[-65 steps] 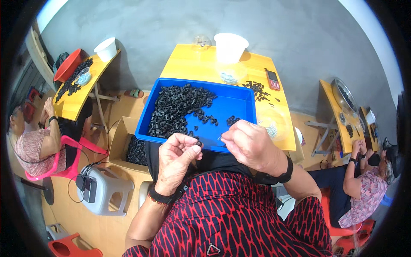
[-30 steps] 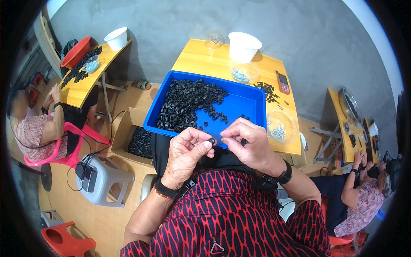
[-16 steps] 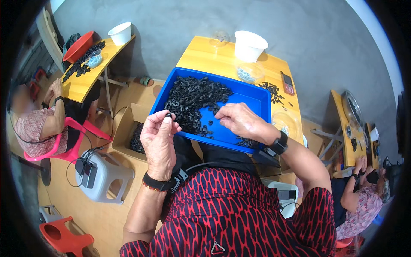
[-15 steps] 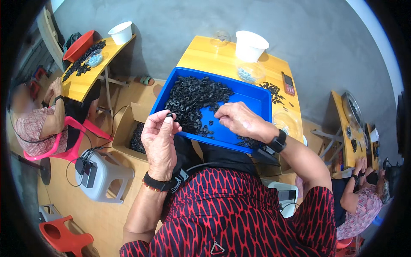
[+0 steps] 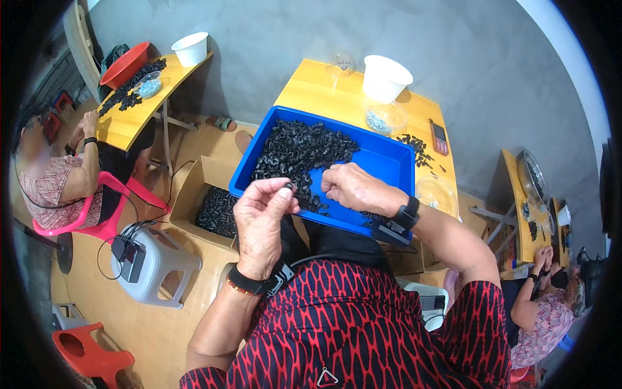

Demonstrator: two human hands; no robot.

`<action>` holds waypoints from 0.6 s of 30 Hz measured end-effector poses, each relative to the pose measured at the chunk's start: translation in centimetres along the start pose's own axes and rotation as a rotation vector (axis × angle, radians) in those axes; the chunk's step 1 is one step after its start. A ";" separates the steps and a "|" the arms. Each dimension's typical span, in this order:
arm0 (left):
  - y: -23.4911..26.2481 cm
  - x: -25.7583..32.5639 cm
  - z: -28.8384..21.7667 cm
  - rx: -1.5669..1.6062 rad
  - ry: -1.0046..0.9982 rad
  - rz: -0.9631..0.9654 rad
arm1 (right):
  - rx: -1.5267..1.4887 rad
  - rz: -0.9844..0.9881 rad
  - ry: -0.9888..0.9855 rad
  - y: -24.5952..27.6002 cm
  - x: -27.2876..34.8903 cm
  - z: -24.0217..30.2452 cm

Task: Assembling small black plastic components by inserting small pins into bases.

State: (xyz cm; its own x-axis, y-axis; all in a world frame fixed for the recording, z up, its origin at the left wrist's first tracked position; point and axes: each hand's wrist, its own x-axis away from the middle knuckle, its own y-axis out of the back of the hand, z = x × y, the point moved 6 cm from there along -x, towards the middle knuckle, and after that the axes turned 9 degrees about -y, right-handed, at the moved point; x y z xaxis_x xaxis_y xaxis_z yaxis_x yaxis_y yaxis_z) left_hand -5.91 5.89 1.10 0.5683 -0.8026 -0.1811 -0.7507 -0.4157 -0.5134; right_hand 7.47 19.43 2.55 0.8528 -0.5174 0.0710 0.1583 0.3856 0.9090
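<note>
My left hand [image 5: 259, 223] pinches a small black plastic piece [image 5: 289, 187] between thumb and forefinger, just over the near edge of a blue tray [image 5: 391, 162]. Many loose black clip-like pieces [image 5: 301, 146] are heaped in the tray's left and middle. My right hand [image 5: 359, 189] hovers above the tray's near part, its fingers drawn together; whatever they hold is hidden. A few pieces lie scattered close to its fingertips, and more show under the right wrist.
The tray overhangs a yellow table [image 5: 311, 81] bearing a white tub [image 5: 385, 79], a clear bowl of small metal parts [image 5: 385, 120] and a red phone [image 5: 439, 137]. A cardboard box [image 5: 217, 170] of black pieces stands left of my legs, near a grey stool [image 5: 159, 262]. People sit at tables either side.
My left hand, still pinching the black piece, has moved right and slightly down, closer to my right hand. The right fingers have curled in more. The whole view has shifted a little.
</note>
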 end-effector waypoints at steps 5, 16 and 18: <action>-2.3 1.9 1.1 0.002 0.118 0.144 | -0.683 -0.082 -0.162 2.3 2.9 1.2; -3.1 2.1 1.0 -0.041 0.102 0.173 | -0.950 -0.373 0.026 2.3 5.6 4.2; -3.0 2.1 1.0 -0.023 0.093 0.165 | -0.927 -0.379 0.040 2.1 5.6 4.4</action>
State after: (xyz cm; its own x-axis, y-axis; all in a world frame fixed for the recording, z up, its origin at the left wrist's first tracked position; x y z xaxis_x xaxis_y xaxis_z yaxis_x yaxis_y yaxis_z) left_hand -2.09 5.88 1.46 0.4041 -0.8962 -0.1828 -0.8392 -0.2837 -0.4640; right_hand 10.38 13.95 6.68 0.6791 -0.7101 -0.1860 0.7339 0.6525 0.1889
